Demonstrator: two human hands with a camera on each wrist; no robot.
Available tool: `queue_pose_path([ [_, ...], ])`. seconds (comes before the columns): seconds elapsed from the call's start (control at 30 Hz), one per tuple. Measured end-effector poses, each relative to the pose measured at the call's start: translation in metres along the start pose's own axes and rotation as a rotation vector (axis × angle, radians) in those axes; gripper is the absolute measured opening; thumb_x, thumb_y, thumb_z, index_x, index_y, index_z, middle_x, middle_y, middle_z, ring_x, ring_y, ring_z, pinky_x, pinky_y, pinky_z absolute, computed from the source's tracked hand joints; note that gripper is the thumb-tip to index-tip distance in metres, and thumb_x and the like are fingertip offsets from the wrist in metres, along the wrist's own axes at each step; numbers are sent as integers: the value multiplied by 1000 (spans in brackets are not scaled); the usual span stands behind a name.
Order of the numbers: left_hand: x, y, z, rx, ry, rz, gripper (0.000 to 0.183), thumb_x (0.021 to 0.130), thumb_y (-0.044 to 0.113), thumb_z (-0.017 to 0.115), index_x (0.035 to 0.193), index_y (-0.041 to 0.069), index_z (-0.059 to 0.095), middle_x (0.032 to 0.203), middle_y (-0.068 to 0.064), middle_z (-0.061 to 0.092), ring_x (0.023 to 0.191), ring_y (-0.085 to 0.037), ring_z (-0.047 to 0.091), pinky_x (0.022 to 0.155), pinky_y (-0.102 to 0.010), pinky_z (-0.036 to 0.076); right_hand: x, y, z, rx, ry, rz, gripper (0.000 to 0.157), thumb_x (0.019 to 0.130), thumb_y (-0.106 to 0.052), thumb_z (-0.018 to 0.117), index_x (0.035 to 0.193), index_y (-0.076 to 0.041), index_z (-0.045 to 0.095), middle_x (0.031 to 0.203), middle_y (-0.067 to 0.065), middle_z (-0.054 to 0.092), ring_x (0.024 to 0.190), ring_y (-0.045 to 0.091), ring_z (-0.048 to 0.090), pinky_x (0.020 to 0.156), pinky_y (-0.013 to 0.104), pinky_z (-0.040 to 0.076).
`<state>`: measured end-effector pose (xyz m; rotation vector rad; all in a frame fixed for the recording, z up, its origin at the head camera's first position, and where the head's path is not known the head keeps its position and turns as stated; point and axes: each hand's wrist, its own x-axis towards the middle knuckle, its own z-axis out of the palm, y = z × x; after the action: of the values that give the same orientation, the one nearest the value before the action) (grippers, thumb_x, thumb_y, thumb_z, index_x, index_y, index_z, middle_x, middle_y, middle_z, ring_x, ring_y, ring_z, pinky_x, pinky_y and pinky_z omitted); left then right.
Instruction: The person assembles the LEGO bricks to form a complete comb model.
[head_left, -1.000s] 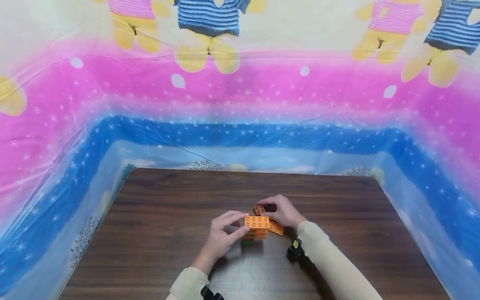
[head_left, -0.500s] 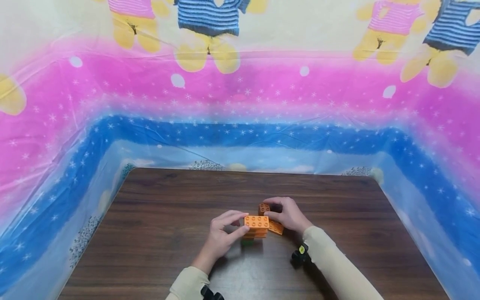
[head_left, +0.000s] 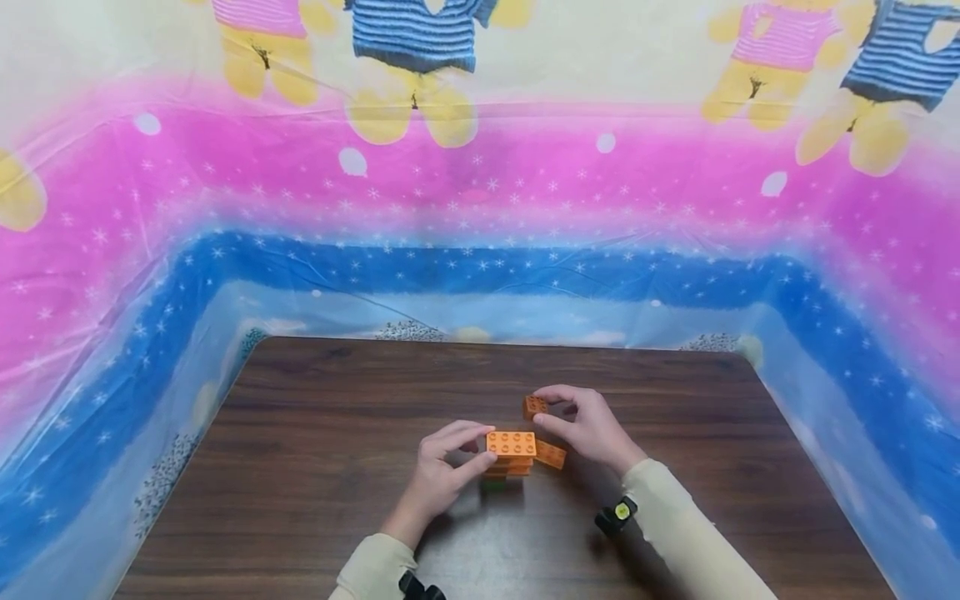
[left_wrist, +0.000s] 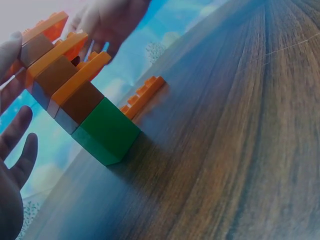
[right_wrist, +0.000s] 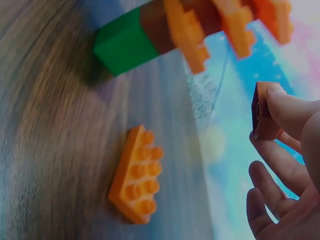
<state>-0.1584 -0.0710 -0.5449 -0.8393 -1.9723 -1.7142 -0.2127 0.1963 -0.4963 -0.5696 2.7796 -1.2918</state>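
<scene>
A tower of toy building bricks [head_left: 511, 444] stands on the table, with a green brick [left_wrist: 106, 131] at its foot. Above that, brown bricks alternate with flat orange bricks that jut out to one side. My left hand [head_left: 446, 467] pinches the tower near its top from the left, thumb in front and a finger behind. Behind and right of the tower, my right hand [head_left: 592, 423] holds a small brown brick [right_wrist: 267, 110] between thumb and fingers, raised above the table. A loose flat orange brick [right_wrist: 135, 177], studs up, lies just right of the tower.
The dark wooden table [head_left: 337, 400] extends around the bricks, its far edge against a patterned cloth backdrop [head_left: 480, 267]. Each wrist wears a small black camera, such as the right wrist's camera [head_left: 617, 515].
My right hand has moved to the right and slightly away with the brown brick, which now shows clear of the tower's top. My left hand has stayed on the tower.
</scene>
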Motion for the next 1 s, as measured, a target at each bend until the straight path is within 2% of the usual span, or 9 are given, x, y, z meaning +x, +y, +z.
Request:
queue_pose_path([
  [0.4,0,-1,-1,11,-14,-11,32,91,2,81,122,6,77,115,-8,76,87,-33,68,78,-41,61,-13,-32,-8,48,25,-115,40,96,-36,79,132,-21,72,130,-2,72,120,24,67,99,58,53],
  [0.57,-1,-3,-1,-5,-8,-15,31,90,0,81,121,2,76,115,-9,76,86,-28,69,76,-42,62,-18,-46,-9,28,24,-181,38,97,-32,79,132,-20,72,130,-4,72,120,20,66,97,53,55],
  [0.73,-1,-3,-1,-9,-3,-20,32,90,0,81,121,5,77,115,-9,76,86,-22,69,75,-42,62,-21,-58,-7,-1,28,-265,37,96,-25,79,131,-15,73,127,-5,73,117,16,67,94,51,56],
  [1.0,-1,-4,-1,-2,-7,-16,33,90,1,81,122,9,77,115,-8,76,85,-23,69,76,-40,62,-24,-69,-2,-3,15,-284,36,96,-31,80,130,-20,74,124,-10,73,115,13,67,92,43,57],
])
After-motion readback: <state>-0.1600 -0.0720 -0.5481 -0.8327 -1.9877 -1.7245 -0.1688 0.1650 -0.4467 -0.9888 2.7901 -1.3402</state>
